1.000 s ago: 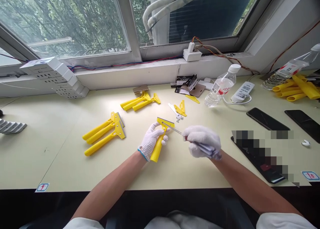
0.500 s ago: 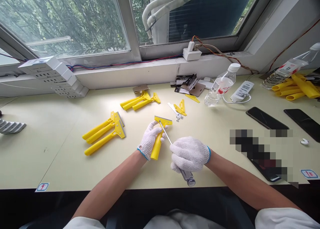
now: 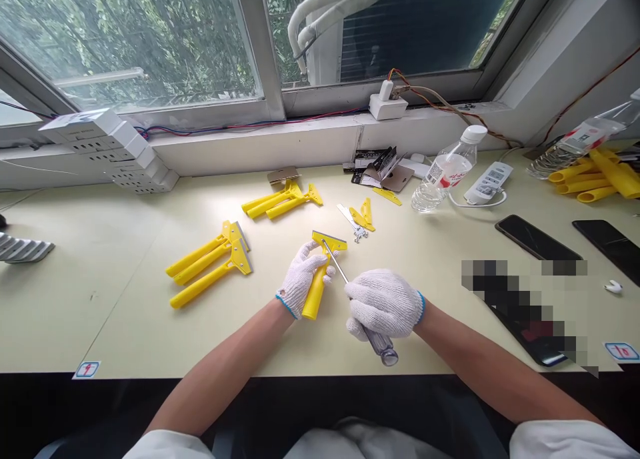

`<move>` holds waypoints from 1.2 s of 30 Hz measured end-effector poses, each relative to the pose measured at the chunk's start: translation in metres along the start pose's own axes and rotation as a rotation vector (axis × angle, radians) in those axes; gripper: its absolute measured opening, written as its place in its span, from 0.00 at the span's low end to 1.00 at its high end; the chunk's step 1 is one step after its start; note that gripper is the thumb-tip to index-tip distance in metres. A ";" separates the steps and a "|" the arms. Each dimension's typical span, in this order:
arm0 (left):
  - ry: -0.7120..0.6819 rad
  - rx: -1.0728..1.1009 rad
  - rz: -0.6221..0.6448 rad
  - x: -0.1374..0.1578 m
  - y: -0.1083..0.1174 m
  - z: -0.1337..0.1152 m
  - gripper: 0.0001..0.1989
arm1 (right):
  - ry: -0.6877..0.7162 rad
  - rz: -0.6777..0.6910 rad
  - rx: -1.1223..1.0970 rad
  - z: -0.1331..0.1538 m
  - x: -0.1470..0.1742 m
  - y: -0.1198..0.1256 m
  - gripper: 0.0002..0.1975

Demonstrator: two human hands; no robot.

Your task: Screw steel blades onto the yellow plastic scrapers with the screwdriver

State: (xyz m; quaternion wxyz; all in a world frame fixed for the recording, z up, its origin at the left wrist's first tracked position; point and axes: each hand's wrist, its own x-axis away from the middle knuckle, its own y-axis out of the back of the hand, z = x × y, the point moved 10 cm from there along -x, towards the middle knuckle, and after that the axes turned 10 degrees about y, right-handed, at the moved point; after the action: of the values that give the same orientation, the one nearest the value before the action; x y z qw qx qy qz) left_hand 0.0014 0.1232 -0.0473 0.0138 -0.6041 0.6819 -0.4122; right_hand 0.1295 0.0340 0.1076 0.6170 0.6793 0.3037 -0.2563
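Note:
In my gloved left hand [image 3: 303,272] is a yellow scraper [image 3: 315,292], gripped near its head with the handle pointing down toward me. My right hand [image 3: 385,303], also in a white knit glove, is wrapped round the clear handle of a screwdriver [image 3: 383,347]. The screwdriver's tip meets the scraper head, close to its left side. Beyond the head lie small screws [image 3: 360,233], a white blade strip [image 3: 346,213] and loose yellow clamp plates [image 3: 367,215]. Several scrapers with blades [image 3: 210,262] rest to the left, and more yellow scraper handles [image 3: 283,202] lie farther back.
A water bottle [image 3: 447,172] stands behind on the right, near a power strip [image 3: 489,183]. Black cards [image 3: 380,165] lie by the sill. Phones [image 3: 539,237] and an earbud [image 3: 613,287] are at right. White boxes [image 3: 120,152] are stacked at back left.
The screwdriver handle and my right hand have shifted slightly right, while the tip stays at the scraper head. The whole view has moved a little. Both grips are kept.

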 end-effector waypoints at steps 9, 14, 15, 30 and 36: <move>0.010 -0.055 0.010 -0.001 0.001 0.000 0.33 | -0.340 -0.457 -0.097 -0.038 0.034 0.032 0.01; 0.059 -0.097 0.047 -0.003 -0.001 0.005 0.35 | -0.737 -0.870 -0.396 -0.090 0.081 0.045 0.12; 0.067 -0.100 0.050 -0.003 -0.001 0.006 0.35 | -0.729 -0.879 -0.416 -0.094 0.080 0.047 0.12; 0.051 -0.158 0.049 -0.005 0.000 0.003 0.33 | -0.578 -0.604 -0.170 -0.125 0.022 0.078 0.28; 0.089 -0.068 0.052 -0.008 0.006 0.002 0.34 | -0.509 -0.238 -0.110 -0.127 -0.024 0.087 0.08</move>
State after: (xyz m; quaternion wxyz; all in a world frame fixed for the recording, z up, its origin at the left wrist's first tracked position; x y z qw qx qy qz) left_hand 0.0000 0.1287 -0.0561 -0.0264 -0.5673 0.7108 -0.4150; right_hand 0.1729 0.1533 0.1984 0.6748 0.5182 0.2304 -0.4723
